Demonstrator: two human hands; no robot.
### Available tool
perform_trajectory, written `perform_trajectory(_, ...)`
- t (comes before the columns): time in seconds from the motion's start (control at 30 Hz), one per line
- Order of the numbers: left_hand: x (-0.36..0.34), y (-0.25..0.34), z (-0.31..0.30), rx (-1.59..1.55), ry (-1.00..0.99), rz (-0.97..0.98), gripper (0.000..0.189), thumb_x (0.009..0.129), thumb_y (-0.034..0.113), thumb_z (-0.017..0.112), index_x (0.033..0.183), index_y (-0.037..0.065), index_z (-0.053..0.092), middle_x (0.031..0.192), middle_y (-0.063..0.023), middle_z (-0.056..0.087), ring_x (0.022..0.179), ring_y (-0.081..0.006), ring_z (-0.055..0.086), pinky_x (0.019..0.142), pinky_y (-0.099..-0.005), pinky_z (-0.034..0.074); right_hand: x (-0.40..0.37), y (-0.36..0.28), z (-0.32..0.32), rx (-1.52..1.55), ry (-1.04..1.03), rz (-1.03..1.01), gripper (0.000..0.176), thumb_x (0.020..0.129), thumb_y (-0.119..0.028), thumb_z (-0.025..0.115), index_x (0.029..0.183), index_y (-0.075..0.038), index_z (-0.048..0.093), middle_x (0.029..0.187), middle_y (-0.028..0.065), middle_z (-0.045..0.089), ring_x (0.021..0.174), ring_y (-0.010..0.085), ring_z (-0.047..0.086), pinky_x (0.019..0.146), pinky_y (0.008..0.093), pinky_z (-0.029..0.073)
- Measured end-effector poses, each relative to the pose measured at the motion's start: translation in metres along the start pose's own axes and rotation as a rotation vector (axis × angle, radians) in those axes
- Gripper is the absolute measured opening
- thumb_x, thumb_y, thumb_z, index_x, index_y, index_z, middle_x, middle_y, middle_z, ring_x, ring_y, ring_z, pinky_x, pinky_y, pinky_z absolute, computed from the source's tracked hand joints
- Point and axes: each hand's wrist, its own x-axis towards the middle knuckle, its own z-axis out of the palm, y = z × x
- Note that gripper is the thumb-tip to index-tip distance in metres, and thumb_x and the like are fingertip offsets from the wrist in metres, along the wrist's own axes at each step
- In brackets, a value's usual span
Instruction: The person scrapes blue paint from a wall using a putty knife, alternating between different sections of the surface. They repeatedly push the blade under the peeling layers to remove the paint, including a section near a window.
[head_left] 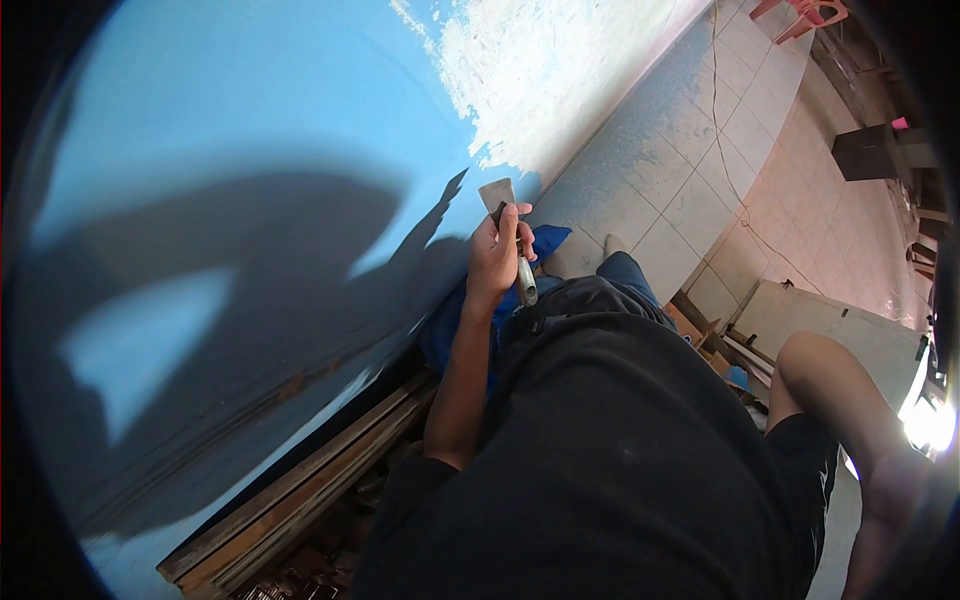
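Observation:
My left hand is closed around a paint scraper, its fingers wrapped over the middle of the tool. The flat metal blade points up toward the wall, and the pale end of the handle sticks out below the fist. Just beyond the blade is the light blue painted wall, with a rough white patch where the blue is gone. My right arm is bent at the elbow, its forearm running close to the camera at the right edge; the right hand is out of sight.
Wooden boards lie along the wall's foot at lower left. Blue dust and flakes cover the floor tiles beside the wall. A thin cable crosses the floor. A pink plastic chair and a bright lamp are at the right.

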Motion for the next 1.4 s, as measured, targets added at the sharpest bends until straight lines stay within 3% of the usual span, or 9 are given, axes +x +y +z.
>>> perform_trajectory(0.37,-0.001,0.01,0.007,-0.002,-0.006,-0.009,0.045,0.105,0.041,0.049,0.116,-0.001,0.059,0.074,-0.0022,0.056,0.061,-0.0098,0.053,0.06,-0.0279,0.05,-0.032,0.005,-0.026,-0.007,0.179,0.083,0.032,0.094,-0.031,0.064,0.116,-0.009,0.062,0.112,-0.0009,0.065,0.102,0.0178,0.054,0.095,0.0384,0.035)
perform_trajectory(0.47,-0.002,0.016,0.01,-0.056,-0.013,0.002,0.044,0.106,0.038,0.048,0.115,-0.003,0.059,0.072,-0.0028,0.056,0.06,-0.0095,0.053,0.06,-0.0277,0.049,-0.126,0.044,-0.022,-0.235,0.405,0.408,0.034,0.093,-0.031,0.062,0.113,-0.004,0.06,0.108,0.0054,0.064,0.107,0.0244,0.056,0.101,0.0424,0.04)
perform_trajectory(0.5,-0.001,0.017,0.01,-0.056,-0.011,-0.004,0.044,0.106,0.038,0.047,0.116,-0.003,0.059,0.074,-0.0027,0.057,0.063,-0.0099,0.054,0.062,-0.0281,0.05,-0.137,0.077,0.015,-0.486,0.427,0.685,0.031,0.097,-0.027,0.057,0.118,-0.004,0.061,0.106,0.006,0.065,0.098,0.0209,0.059,0.091,0.0378,0.046)
perform_trajectory(0.6,-0.003,0.019,0.017,-0.104,0.029,0.032,0.045,0.106,0.038,0.047,0.12,-0.003,0.059,0.076,-0.0034,0.059,0.067,-0.0115,0.058,0.066,-0.0277,0.051,-0.144,0.146,0.068,-0.392,0.214,1.069,0.034,0.095,-0.014,0.065,0.128,-0.007,0.061,0.107,0.006,0.069,0.086,0.0127,0.064,0.074,0.0268,0.048)
perform_trajectory(0.7,-0.009,0.037,0.024,-0.051,0.053,-0.012,0.045,0.107,0.035,0.045,0.126,-0.003,0.057,0.097,-0.0102,0.069,0.09,-0.0166,0.066,0.084,-0.0307,0.053,-0.2,0.169,0.101,-0.237,-0.002,1.337,0.06,0.089,-0.025,0.073,0.142,-0.01,0.05,0.121,0.0158,0.065,0.099,0.0242,0.066,0.084,0.0366,0.051)
perform_trajectory(0.83,-0.007,0.043,0.029,-0.097,0.038,0.0,0.049,0.107,0.034,0.043,0.132,-0.007,0.053,0.12,-0.019,0.067,0.113,-0.0211,0.062,0.101,-0.0329,0.047,-0.247,0.186,0.134,-0.307,-0.273,1.179,0.096,0.086,-0.037,0.074,0.156,-0.005,0.017,0.128,0.0294,0.054,0.117,0.045,0.055,0.1,0.0497,0.042)
perform_trajectory(1.03,-0.003,0.042,0.031,-0.173,0.04,0.014,0.055,0.106,0.034,0.045,0.138,-0.011,0.045,0.13,-0.0228,0.061,0.122,-0.0228,0.058,0.107,-0.0326,0.043,-0.25,0.204,0.159,-0.13,-0.277,1.288,0.08,0.093,-0.021,0.065,0.155,-0.002,0.017,0.112,0.0283,0.058,0.108,0.0456,0.058,0.095,0.0488,0.045)
perform_trajectory(1.23,-0.005,0.043,0.024,-0.163,0.012,0.042,0.054,0.107,0.032,0.045,0.14,-0.012,0.044,0.135,-0.0203,0.058,0.126,-0.0174,0.051,0.11,-0.0291,0.035,-0.249,0.209,0.175,-0.2,-0.07,1.108,0.069,0.095,-0.016,0.06,0.153,-0.003,0.025,0.116,0.0288,0.06,0.106,0.0451,0.061,0.09,0.0478,0.05)
perform_trajectory(1.4,-0.02,0.064,0.007,0.213,0.093,0.052,0.06,0.105,0.035,0.049,0.147,-0.007,0.037,0.141,-0.018,0.055,0.132,-0.0229,0.05,0.107,-0.033,0.039,-0.232,0.207,0.169,-0.102,-0.035,1.245,0.057,0.098,-0.015,0.055,0.15,-0.008,0.034,0.117,0.0286,0.061,0.105,0.0453,0.062,0.09,0.0489,0.05)
